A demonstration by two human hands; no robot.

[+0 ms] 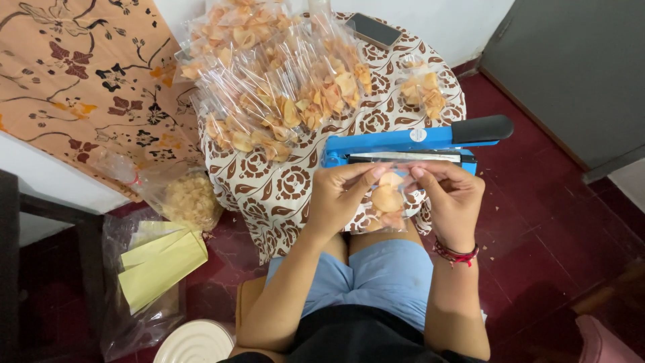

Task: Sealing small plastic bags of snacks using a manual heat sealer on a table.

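Observation:
My left hand [339, 197] and my right hand [452, 197] together hold a small clear bag of chips [388, 199] upright in front of me, pinching its top edge with the fingertips. The bag's top sits just below the open jaw of a blue heat sealer [403, 142] with a black handle, which rests on the round table. The sealer's arm is raised.
A round table [282, 185] with a brown-and-white patterned cloth carries a pile of filled chip bags [275, 81], one single bag [423, 91] and a phone [374, 29]. On the floor to the left lie a large bag of chips [185, 198], yellow-green sheets [161, 259] and a white lid [198, 343].

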